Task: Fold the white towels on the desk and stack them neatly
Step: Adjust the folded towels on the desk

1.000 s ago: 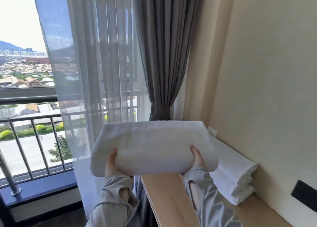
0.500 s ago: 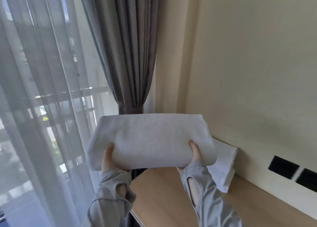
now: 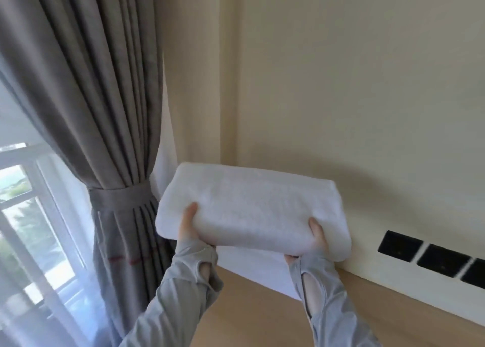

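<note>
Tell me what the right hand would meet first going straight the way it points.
Probably the cream wall; the folded towel the right hand grips would touch first; depth is unclear.

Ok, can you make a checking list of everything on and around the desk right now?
Surface: wooden desk, set against the wall.
Job's things: folded towel held up over a white towel pile lying on the desk by the wall; only part of the pile shows.
Clutter: nothing seen.
Hands: left hand and right hand each grip the folded towel's near edge, thumbs on top.
Cables: nothing seen.
Surroundings: grey curtain tied back, window, beige wall, black wall panels.
</note>
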